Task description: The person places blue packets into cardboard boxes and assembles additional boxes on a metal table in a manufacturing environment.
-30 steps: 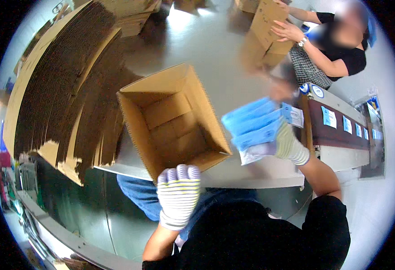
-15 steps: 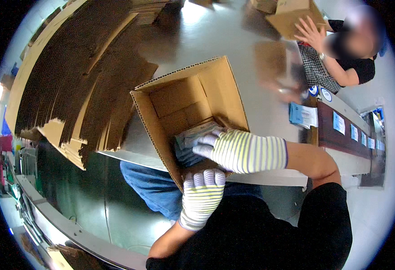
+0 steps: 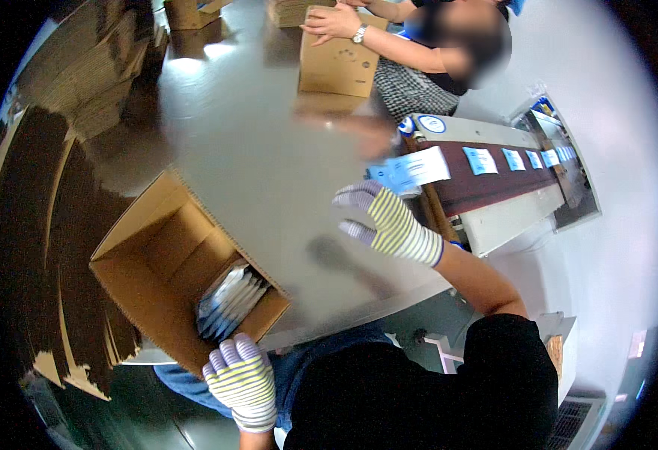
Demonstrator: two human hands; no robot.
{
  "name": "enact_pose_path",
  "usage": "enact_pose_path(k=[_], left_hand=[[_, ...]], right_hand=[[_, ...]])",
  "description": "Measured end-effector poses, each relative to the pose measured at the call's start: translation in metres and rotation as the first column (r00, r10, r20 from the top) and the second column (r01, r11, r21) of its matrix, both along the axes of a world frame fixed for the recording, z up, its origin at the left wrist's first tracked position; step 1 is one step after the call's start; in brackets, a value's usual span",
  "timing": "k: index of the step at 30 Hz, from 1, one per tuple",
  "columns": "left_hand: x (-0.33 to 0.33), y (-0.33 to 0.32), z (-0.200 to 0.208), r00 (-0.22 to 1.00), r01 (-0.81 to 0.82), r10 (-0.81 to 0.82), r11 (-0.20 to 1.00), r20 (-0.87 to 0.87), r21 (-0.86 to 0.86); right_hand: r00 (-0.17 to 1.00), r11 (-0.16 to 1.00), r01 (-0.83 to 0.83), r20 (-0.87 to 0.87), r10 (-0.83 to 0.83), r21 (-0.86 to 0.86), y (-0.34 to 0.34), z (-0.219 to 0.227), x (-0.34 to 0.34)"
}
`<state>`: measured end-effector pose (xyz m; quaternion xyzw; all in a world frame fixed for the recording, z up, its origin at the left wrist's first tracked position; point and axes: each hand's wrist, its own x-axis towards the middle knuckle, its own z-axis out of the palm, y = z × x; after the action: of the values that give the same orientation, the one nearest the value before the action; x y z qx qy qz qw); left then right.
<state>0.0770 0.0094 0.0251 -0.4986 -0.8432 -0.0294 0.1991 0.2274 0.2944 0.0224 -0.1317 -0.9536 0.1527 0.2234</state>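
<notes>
My left hand (image 3: 243,379), in a striped knit glove, grips the near edge of an open cardboard box (image 3: 145,244), its fingertips hooked over the rim. Inside the box, a row of blue-and-silver flat packets (image 3: 231,304) leans together at the near right corner. My right hand (image 3: 389,225), gloved the same way, is over the metal table with thumb and fingers apart and nothing between them. Just beyond it, blue-and-white packets (image 3: 411,171) lie overlapping at the conveyor's end.
More packets (image 3: 480,160) lie in a line on the dark red conveyor belt (image 3: 456,184). Flattened cardboard (image 3: 44,202) is stacked high on the left. Across the metal table (image 3: 254,157), a co-worker's hand (image 3: 333,24) rests on another cardboard box (image 3: 336,64).
My right hand has come out of the box, empty, and moved right toward the conveyor's end. My left hand stays on the box rim. The view has swung right.
</notes>
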Motion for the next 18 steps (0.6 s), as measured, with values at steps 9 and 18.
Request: enact_pose_path(k=[9, 18], left_hand=[[0.003, -0.006, -0.006, 1.0, -0.029, 0.029, 1.0, 0.012, -0.001], [0.005, -0.001, 0.0, 0.999, -0.037, 0.037, 0.999, 0.01, -0.007]], right_hand=[[0.907, 0.929, 0.355, 0.201, -0.369, 0.104, 0.132, -0.045, 0.06], [0.699, 0.821, 0.545, 0.447, -0.558, 0.173, 0.224, -0.022, 0.099]])
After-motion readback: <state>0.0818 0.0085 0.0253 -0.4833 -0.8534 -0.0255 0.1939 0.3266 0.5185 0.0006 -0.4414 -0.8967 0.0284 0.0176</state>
